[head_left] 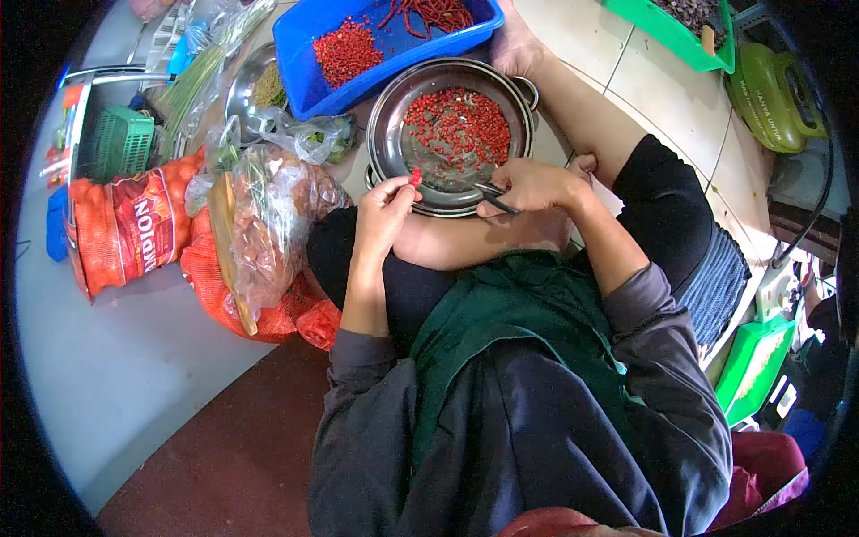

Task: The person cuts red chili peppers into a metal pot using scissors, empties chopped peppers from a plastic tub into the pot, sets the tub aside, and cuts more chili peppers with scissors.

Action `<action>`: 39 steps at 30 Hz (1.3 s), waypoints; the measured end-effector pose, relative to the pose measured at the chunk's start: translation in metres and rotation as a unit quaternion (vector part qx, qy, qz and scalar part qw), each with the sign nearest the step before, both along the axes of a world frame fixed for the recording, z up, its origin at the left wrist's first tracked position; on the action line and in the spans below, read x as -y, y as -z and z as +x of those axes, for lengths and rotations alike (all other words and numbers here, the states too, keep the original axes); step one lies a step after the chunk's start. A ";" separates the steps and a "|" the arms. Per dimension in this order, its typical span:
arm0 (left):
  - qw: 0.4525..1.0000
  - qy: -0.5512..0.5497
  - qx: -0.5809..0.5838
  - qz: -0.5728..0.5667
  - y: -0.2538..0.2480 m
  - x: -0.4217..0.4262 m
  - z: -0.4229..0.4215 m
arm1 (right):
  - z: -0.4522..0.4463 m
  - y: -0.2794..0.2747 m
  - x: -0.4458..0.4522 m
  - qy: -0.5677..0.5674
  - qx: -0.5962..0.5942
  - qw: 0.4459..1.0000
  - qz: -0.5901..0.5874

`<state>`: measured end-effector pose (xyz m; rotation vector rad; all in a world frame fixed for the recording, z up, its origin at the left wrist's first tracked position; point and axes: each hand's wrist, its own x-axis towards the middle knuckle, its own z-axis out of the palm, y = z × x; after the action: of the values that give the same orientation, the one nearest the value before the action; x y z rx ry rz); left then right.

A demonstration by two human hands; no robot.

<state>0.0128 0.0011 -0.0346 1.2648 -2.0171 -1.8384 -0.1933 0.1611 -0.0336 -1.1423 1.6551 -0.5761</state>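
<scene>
A small red chili piece (415, 176) is pinched between the fingertips of my left hand (385, 210), above the near left rim of a round metal pan (387, 134). My right hand (537, 186) is closed round dark-handled scissors (497, 199) at the pan's near right rim. Chopped red chili (461, 125) lies spread in the pan. Beyond it, a blue tray (300, 76) holds a heap of cut chili (346, 54) on its left and long whole red chilies (425, 15) on its right.
Net bags of onions (134, 224) and a plastic bag (282, 215) lie left. A metal bowl (246, 85) and green basket (123, 141) stand behind them. A green gas cylinder (769, 98) and green trays (752, 367) are right. My bare legs surround the pan.
</scene>
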 end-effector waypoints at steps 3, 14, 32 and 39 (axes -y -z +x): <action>1.000 -0.001 0.004 0.004 -0.004 -0.003 -0.002 | 0.003 0.000 0.003 -0.018 -0.040 0.999 -0.021; 1.000 0.014 -0.004 0.020 -0.004 -0.004 -0.004 | 0.001 0.001 0.001 -0.002 -0.031 0.997 -0.066; 0.998 -0.024 -0.023 0.059 -0.004 -0.002 -0.002 | -0.004 -0.007 0.002 -0.008 -0.045 0.999 0.000; 0.997 -0.023 -0.033 0.059 0.001 -0.004 -0.002 | -0.001 -0.009 0.004 -0.023 -0.039 0.999 0.007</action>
<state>0.0106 0.0051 -0.0359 1.2492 -1.8559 -1.9766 -0.1946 0.1571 -0.0246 -1.2033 1.6924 -0.4945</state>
